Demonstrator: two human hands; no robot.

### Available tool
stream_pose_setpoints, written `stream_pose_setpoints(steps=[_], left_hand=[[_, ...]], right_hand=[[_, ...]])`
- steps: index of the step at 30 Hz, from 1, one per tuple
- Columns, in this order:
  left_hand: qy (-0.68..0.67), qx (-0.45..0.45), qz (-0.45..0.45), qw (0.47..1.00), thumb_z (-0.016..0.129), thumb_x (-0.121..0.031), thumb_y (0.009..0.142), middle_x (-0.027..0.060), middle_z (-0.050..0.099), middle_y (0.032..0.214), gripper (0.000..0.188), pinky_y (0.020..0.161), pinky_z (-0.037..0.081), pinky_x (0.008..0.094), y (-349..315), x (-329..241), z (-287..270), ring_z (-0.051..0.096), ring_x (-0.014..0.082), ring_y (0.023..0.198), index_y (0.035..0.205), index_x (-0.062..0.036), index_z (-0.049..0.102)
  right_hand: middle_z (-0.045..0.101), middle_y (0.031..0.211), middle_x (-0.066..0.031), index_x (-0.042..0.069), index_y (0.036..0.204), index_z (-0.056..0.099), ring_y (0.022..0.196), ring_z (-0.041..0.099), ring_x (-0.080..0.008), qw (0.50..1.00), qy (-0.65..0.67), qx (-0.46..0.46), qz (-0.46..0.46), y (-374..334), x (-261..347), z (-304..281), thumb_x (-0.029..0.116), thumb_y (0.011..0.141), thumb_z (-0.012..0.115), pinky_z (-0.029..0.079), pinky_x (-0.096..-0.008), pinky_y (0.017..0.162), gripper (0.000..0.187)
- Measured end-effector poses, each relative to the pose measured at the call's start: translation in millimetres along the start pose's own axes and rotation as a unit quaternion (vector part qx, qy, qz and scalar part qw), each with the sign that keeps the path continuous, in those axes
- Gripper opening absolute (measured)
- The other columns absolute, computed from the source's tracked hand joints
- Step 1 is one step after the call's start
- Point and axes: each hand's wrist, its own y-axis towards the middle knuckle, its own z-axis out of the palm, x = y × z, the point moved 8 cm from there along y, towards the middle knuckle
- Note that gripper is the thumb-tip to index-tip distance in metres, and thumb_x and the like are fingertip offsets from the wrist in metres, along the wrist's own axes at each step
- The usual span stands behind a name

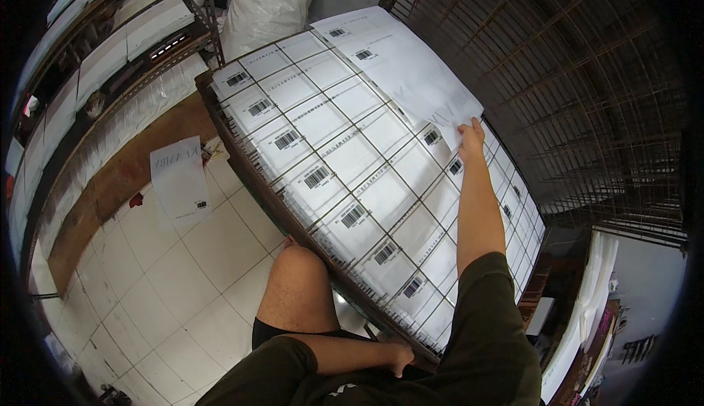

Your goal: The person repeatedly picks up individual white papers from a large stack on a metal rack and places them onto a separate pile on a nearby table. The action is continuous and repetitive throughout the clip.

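My right hand (471, 136) is stretched far out over a metal drying rack (242, 158). Its fingers are closed on the near right corner of a large white printed sheet (411, 69), which bears faint writing and small barcodes. This sheet lies on top of the wire grid (356, 124) at the rack's far side. Beneath the grid are several white sheets (323, 142) with barcodes along their edges. Close to my lap, beside the rack's near edge, is my left hand (398, 360); its fingers are mostly hidden, and nothing shows in it.
Raised wire trays (543, 54) slope up at the far right. Left of me, a shelf (158, 54) holds stacks of paper. A loose sheet (176, 182) hangs or lies near the tiled floor (183, 281). A white sack (268, 10) stands behind the rack.
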Motion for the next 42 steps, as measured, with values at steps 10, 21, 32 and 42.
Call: stream_pose_setpoints(steps=[10,21,32,42], left_hand=[[-0.006,0.006,-0.011,1.0,0.078,-0.04,0.062,0.0227,0.055,0.12,0.068,0.098,0.039,0.0436,-3.1,-2.8,-1.3,0.048,0.0338,0.117,0.112,0.0028,0.06],[0.066,-0.013,0.007,0.998,0.069,-0.05,0.069,0.0162,0.058,0.12,0.06,0.092,0.044,0.0456,-47.8,-23.1,-47.4,0.055,0.0303,0.111,0.114,-0.0113,0.06],[0.09,0.047,-0.053,0.993,0.062,-0.057,0.075,0.0166,0.059,0.116,0.073,0.092,0.044,0.0396,-30.5,1.4,-5.8,0.056,0.032,0.11,0.127,-0.0077,0.05],[0.013,-0.039,-0.123,0.992,0.071,-0.046,0.075,0.0124,0.064,0.092,0.064,0.08,0.048,0.036,-39.4,21.6,-7.4,0.062,0.0255,0.087,0.122,-0.0064,0.055]], right_hand=[[0.053,0.113,-0.0178,0.004,0.143,0.025,0.098,0.054,-0.0241,1.0,0.012,0.003,0.009,-4.2,-4.6,8.3,-0.006,0.073,0.056,0.044,-0.0346,0.085,0.077],[0.039,0.139,-0.0198,0.004,0.136,0.037,0.129,0.036,-0.0323,0.915,-0.301,-0.112,-0.243,-116.0,76.1,-52.6,0.027,0.075,0.073,0.029,-0.04,0.108,0.075],[0.06,0.107,-0.0139,0.006,0.102,0.062,0.103,0.054,-0.0329,0.68,-0.507,-0.381,-0.367,-499.8,189.2,-365.7,0.01,0.07,0.068,0.041,-0.042,0.087,0.033],[0.034,0.135,-0.0243,0.003,0.133,0.038,0.124,0.035,-0.0406,0.687,-0.49,-0.51,-0.168,-623.4,141.9,-501.6,0.026,0.075,0.07,0.033,-0.0453,0.1,0.071]])
